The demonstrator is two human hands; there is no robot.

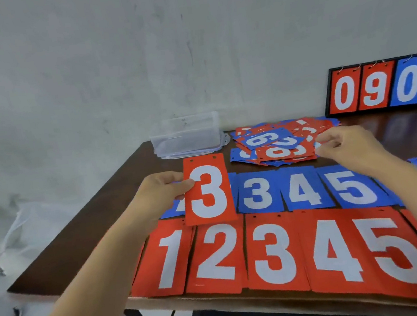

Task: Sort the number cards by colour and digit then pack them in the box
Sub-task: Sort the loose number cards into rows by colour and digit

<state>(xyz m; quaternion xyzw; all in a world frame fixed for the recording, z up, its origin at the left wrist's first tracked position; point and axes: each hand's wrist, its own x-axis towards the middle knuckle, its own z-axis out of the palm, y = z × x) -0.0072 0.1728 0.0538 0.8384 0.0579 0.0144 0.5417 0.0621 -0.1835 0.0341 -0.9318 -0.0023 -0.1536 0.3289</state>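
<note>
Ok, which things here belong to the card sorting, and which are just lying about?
Job: red 3 card in the left hand, mixed pile by the right hand, blue row, red row, clear box.
Lying about: scoreboard at far right, plastic bag at far left.

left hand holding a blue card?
No, the left hand pinches a red card printed with a white 3.
</note>
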